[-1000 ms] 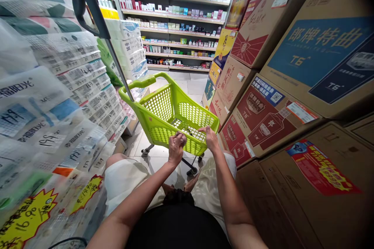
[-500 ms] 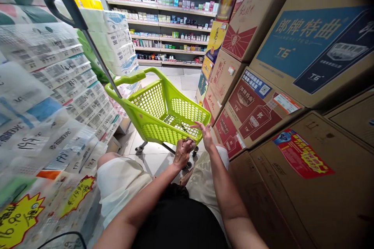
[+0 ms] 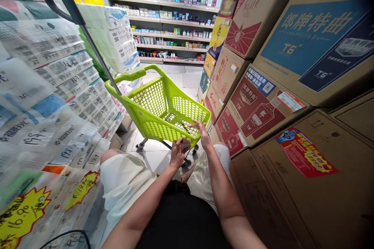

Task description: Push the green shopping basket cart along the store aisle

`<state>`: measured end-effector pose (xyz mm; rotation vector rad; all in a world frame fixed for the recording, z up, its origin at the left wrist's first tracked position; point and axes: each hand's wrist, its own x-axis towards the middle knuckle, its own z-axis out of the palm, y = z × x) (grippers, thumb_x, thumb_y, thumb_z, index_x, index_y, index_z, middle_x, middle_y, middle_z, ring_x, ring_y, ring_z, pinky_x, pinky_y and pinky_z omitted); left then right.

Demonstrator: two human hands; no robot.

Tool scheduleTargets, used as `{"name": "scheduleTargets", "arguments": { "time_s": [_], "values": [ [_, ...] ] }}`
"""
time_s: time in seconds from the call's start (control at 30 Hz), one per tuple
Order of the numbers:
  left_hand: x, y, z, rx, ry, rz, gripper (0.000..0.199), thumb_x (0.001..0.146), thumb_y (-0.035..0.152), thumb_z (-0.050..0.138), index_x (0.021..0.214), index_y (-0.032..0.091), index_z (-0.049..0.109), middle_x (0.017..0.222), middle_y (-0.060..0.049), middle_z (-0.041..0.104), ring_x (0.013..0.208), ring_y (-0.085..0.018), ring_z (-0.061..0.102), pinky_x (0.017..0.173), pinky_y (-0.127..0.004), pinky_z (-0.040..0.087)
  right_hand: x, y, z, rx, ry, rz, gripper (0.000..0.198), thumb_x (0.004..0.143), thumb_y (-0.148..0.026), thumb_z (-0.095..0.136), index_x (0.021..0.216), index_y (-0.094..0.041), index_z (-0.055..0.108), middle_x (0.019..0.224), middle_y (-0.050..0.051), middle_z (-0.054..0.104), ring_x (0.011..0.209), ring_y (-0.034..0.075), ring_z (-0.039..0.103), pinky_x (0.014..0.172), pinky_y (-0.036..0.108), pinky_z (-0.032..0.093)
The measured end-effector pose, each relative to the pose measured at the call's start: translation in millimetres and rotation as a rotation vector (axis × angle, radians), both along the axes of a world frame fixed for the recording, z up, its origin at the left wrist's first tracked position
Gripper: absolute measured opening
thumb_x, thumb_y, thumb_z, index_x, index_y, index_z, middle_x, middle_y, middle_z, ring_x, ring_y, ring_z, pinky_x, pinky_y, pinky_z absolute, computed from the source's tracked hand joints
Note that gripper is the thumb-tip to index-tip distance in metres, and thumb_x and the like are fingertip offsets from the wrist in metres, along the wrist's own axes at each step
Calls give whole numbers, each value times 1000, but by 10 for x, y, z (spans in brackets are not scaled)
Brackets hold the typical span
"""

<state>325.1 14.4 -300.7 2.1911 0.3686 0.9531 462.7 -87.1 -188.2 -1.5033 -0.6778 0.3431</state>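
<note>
A bright green plastic shopping cart (image 3: 166,136) with perforated sides stands in front of my knees, its basket floor bare. My left hand (image 3: 179,152) is closed near the cart's near side, fingers curled in; whether something small is inside them I cannot make out. Beside it, at the cart's near right corner, my right hand (image 3: 203,135) is raised with its fingers stretched out and apart, holding nothing. Whether either hand touches the cart is unclear. A grey pole (image 3: 97,52) with a dark loop handle slants down to the cart's left rim.
Wrapped paper packs (image 3: 67,132) with yellow price tags are stacked close on my left. Large cardboard cartons (image 3: 292,155) rise close on my right. Shelves (image 3: 163,23) of small boxes and bottles stand across the far end, beyond a tiled floor (image 3: 181,79).
My left hand has shifted slightly left and turned a little, still closed. My right hand stays open and has moved slightly left. The view has shifted a little; the cart stays in place.
</note>
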Motion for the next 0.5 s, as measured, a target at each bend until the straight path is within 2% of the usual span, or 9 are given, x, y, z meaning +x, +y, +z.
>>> {"name": "scheduleTargets", "arguments": {
  "time_s": [0.13,0.27,0.37,0.43,0.5],
  "values": [
    [5,66,-61,4,-36,-31,55,89,10,60,139,31,52,116,-8,52,104,-21,61,91,-39,57,-26,24,-2,-60,-52,-45,93,94,-83,5,131,-25,68,102,8,80,124,27,64,111,43,44],
    [23,36,8,20,-92,30,39,90,9,59,125,27,57,118,-9,49,109,-21,59,95,-41,56,-38,30,-8,-92,-107,-64,90,97,-79,6,128,-25,71,101,7,80,126,27,62,113,45,42],
    [30,16,112,64,-172,77,28,92,9,57,116,23,58,123,-11,49,121,-24,54,102,-44,52,-48,29,-3,-94,-134,-68,90,98,-77,5,126,-24,72,101,8,80,124,27,64,113,44,42],
    [33,4,152,114,-205,63,22,95,12,56,114,23,59,127,-12,51,124,-25,52,105,-46,49,-61,33,6,-111,-150,-72,90,99,-75,3,126,-24,71,101,8,80,122,26,65,113,44,42],
    [31,-16,122,157,-191,5,19,98,16,54,113,24,62,124,-11,55,117,-24,54,103,-45,49,-81,40,14,-140,-173,-86,90,99,-74,1,126,-25,71,101,7,80,122,25,65,115,45,40]
  ]
}}
